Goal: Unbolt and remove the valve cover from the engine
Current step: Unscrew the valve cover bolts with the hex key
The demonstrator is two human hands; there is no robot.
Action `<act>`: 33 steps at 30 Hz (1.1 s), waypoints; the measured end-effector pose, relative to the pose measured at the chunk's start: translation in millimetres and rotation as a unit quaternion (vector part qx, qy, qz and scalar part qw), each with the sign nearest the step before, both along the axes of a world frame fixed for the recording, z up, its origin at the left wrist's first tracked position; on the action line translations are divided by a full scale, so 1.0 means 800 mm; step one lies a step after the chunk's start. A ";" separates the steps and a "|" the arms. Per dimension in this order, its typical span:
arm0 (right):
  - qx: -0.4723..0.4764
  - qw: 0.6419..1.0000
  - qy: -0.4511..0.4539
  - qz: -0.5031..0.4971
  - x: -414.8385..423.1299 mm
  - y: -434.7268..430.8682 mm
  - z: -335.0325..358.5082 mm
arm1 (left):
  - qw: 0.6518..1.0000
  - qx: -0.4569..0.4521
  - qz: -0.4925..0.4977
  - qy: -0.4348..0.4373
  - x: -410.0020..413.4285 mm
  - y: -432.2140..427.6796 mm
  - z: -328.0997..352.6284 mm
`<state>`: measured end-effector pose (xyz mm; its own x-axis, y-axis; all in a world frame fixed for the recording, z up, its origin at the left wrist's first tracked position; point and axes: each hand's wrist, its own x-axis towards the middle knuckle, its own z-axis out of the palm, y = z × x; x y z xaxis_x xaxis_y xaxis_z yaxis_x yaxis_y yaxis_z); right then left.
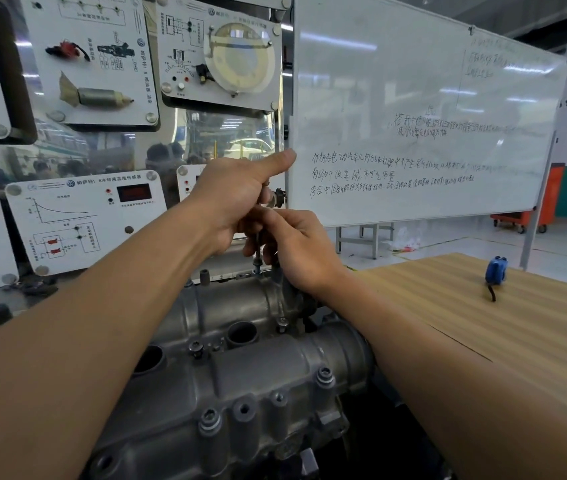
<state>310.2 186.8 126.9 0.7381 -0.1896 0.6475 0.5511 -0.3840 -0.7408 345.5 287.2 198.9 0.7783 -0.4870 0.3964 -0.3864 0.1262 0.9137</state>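
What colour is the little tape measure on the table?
The tape measure is blue, seen best in the head view.

A whiteboard point(431, 109) with handwriting stands behind the wooden worktop point(483, 323), where a blue tape measure point(496, 270) lies. Sensor panels point(85, 216) hang at left; an orange cart point(555, 192) stands far right.

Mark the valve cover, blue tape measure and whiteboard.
valve cover point(261, 368): head view, grey cast ridge near its middle.
blue tape measure point(496, 270): head view, its blue case.
whiteboard point(413, 81): head view, bare upper surface.
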 end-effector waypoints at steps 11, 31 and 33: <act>0.017 1.000 0.002 -0.001 -0.006 0.003 0.002 | 0.984 -0.021 -0.107 0.144 0.011 0.020 0.009; 0.017 1.000 0.022 -0.003 -0.007 0.005 0.003 | 0.999 -0.033 0.036 0.018 0.007 0.007 0.007; 0.024 1.000 0.017 0.006 -0.008 0.005 0.003 | 0.998 -0.022 -0.002 0.059 0.006 0.010 0.008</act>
<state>303.5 191.0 129.6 0.7618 -0.2112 0.6124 0.5299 -0.3406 -0.7766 350.1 295.2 205.3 0.8186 -0.4747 0.3233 -0.2761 0.1684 0.9463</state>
